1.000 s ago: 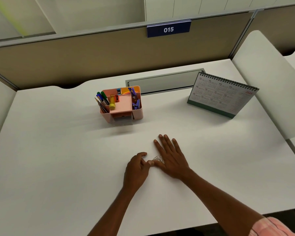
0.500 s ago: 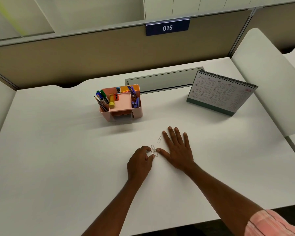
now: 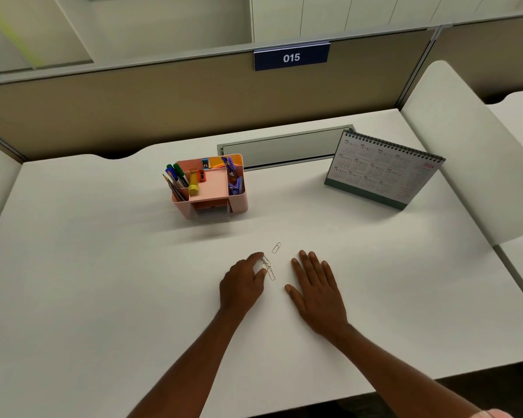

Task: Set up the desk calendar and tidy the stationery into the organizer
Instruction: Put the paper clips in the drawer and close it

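Paper clips (image 3: 267, 268) are lying in a small overlapping cluster on the bench (image 3: 103, 267), near its front middle and well apart from the pink organizer (image 3: 210, 187) behind them. One loose clip (image 3: 276, 247) is lying just beyond the cluster. The left hand (image 3: 243, 282) is curling forefinger and thumb against the cluster's left edge; whether the pinch is gripping cannot be told. The right hand (image 3: 314, 285) is resting flat, palm down, fingers straight, holding nothing, just beside the clips. The desk calendar (image 3: 381, 170) is standing upright at the right rear. Risk: the thin wire clips are lying flush on a smooth surface, so fingertips are likely to slide over them, and a lifted cluster is likely to shed clips in transit. The clip count is hard to make out, the organizer's front compartment is lying in shadow, and both forearms are running out of frame.
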Demonstrator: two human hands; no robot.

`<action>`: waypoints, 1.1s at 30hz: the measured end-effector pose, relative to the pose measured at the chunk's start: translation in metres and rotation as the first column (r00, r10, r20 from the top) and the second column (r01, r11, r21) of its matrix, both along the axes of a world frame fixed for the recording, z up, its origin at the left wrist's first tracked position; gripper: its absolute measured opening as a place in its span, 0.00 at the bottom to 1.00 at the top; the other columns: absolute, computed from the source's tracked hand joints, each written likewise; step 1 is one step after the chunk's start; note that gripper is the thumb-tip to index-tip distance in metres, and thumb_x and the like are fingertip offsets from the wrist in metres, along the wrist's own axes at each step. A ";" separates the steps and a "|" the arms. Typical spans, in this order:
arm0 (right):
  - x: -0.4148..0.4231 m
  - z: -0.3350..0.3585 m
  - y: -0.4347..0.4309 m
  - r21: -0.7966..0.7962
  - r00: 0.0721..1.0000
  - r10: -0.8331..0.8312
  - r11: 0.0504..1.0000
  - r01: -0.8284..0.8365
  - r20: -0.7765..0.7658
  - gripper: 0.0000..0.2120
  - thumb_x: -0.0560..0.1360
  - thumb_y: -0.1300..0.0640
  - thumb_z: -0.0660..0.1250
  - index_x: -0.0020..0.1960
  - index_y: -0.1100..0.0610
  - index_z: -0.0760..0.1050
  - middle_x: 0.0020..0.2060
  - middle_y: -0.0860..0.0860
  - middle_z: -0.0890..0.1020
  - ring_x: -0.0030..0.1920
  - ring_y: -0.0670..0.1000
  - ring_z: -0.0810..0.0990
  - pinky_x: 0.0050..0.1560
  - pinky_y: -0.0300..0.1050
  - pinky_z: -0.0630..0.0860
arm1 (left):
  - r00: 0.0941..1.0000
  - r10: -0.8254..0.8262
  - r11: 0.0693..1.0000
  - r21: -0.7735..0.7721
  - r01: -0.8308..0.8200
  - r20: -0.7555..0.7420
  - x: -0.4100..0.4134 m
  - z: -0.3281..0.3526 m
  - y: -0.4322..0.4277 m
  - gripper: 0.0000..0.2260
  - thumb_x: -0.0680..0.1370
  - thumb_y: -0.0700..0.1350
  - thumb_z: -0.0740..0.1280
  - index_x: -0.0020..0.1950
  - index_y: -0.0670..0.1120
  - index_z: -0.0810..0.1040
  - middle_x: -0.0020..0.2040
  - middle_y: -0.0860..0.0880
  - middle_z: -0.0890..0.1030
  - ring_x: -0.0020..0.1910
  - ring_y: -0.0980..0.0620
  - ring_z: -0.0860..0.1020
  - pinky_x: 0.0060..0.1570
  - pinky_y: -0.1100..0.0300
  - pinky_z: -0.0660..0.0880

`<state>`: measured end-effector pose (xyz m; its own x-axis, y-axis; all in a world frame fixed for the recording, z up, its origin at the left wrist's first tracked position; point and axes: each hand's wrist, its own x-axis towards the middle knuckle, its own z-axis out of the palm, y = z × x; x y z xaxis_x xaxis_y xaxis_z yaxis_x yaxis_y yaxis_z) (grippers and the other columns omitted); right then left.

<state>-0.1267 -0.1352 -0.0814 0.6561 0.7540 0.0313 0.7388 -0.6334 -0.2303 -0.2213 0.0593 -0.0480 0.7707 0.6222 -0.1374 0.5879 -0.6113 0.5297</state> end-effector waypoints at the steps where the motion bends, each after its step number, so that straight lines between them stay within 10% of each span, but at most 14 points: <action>1: -0.001 0.001 0.000 0.005 1.000 0.000 1.000 0.000 0.003 0.32 0.85 0.39 0.54 0.83 0.53 0.56 0.83 0.52 0.53 0.83 0.53 0.48 0.80 0.59 0.57 | 1.000 -0.005 1.000 0.007 0.005 -0.008 0.001 0.001 0.001 0.19 0.82 0.57 0.65 0.73 0.62 0.73 0.53 0.52 0.83 0.57 0.47 0.81 0.54 0.52 0.79; 15: -0.003 -0.001 0.006 0.053 0.998 -0.042 0.998 0.041 0.035 0.29 0.84 0.40 0.57 0.80 0.54 0.64 0.81 0.54 0.61 0.82 0.55 0.55 0.79 0.59 0.59 | 0.992 0.113 0.987 -0.117 -0.107 0.047 0.001 0.001 0.008 0.13 0.79 0.46 0.69 0.60 0.61 0.79 0.32 0.55 0.76 0.39 0.51 0.79 0.41 0.58 0.77; 19: -0.009 0.013 0.030 0.177 0.996 -0.079 0.982 0.070 0.043 0.18 0.81 0.43 0.65 0.60 0.54 0.79 0.59 0.51 0.79 0.60 0.56 0.78 0.58 0.51 0.73 | 0.994 0.100 0.991 -0.095 -0.095 0.049 0.005 0.004 0.006 0.10 0.79 0.58 0.71 0.59 0.60 0.79 0.33 0.56 0.77 0.40 0.52 0.80 0.43 0.57 0.79; 33: -0.011 0.032 0.070 -0.086 0.977 0.131 0.989 -0.118 0.170 0.13 0.59 0.71 0.72 0.33 0.56 0.72 0.29 0.53 0.74 0.30 0.54 0.73 0.30 0.44 0.60 | 0.978 0.188 0.969 -0.180 -0.169 0.094 -0.001 0.001 0.013 0.08 0.80 0.48 0.72 0.59 0.56 0.83 0.44 0.54 0.86 0.46 0.49 0.84 0.46 0.58 0.79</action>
